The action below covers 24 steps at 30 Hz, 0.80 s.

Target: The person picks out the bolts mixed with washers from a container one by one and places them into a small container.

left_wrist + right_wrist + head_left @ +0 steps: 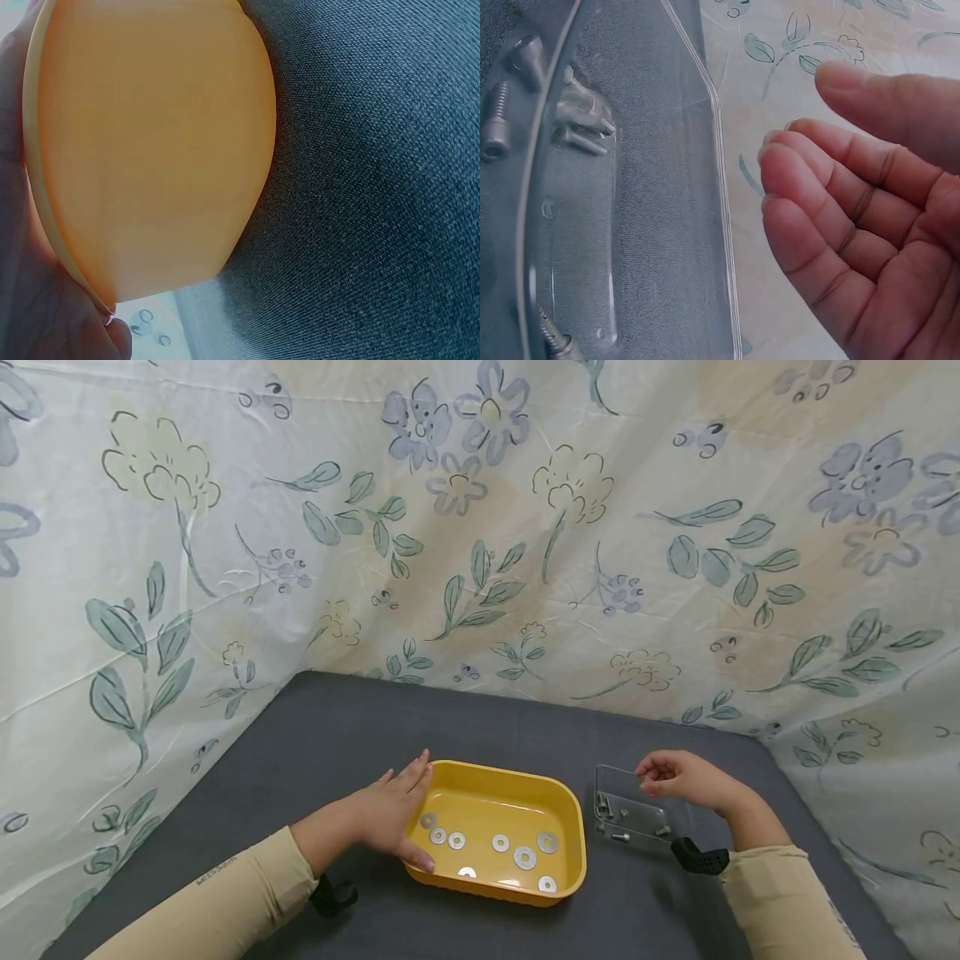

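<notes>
A yellow tray (480, 806) sits on the table with several flat metal washers (525, 858) on its floor. My left hand (382, 814) rests on the tray's left rim, fingers stretched out and thumb over the front corner. In the left wrist view the tray's outer wall (157, 150) shows beside the palm. Over the rim of a clear plastic box (637, 814), right of the tray, hovers my right hand (682, 779). Its fingers are loosely bent, and the right wrist view shows nothing between them. Several socket-head bolts (498, 120) lie in the clear box.
Dark grey cloth (360, 718) covers the table. A floral curtain (480, 552) hangs at the back and along both sides. Each wrist wears a black strap mount (699, 857). The tray and the clear box stand a short gap apart.
</notes>
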Available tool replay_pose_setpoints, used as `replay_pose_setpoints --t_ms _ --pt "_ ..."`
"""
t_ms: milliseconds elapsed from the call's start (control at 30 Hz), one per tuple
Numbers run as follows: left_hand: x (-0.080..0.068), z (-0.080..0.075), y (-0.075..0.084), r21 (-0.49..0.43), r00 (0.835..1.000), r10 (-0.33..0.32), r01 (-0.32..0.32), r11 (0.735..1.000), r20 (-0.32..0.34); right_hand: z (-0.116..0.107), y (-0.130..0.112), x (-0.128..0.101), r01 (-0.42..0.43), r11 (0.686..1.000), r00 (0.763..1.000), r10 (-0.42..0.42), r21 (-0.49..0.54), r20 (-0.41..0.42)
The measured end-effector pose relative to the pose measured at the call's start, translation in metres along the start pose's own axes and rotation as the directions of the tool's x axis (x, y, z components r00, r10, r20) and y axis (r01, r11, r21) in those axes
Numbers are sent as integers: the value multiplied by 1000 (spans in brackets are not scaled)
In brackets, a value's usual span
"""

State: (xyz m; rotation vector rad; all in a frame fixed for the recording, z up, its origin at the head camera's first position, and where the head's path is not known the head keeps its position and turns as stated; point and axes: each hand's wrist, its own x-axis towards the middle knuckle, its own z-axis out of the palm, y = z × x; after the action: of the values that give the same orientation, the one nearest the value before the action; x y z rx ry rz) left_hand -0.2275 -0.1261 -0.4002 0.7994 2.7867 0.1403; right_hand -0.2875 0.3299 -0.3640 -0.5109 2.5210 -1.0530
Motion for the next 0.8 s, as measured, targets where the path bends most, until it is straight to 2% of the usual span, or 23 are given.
replay_pose_setpoints --t_ms 333,600,700,800 --pt "0 -1 -1 -14 1000 6 -6 1000 5 -4 -4 1 -11 1000 1000 11 -22 5" --pt "0 -2 -3 -29 1000 -15 16 999 19 -11 -18 6 -5 998 998 1 -66 -58" --pt "-1 -5 -4 -18 1000 -19 19 1000 17 -13 -25 8 2 992 995 -14 -123 -98" --pt "0 -12 -7 10 1000 -16 16 1000 -18 -15 -32 10 -10 979 988 -22 -206 -151"
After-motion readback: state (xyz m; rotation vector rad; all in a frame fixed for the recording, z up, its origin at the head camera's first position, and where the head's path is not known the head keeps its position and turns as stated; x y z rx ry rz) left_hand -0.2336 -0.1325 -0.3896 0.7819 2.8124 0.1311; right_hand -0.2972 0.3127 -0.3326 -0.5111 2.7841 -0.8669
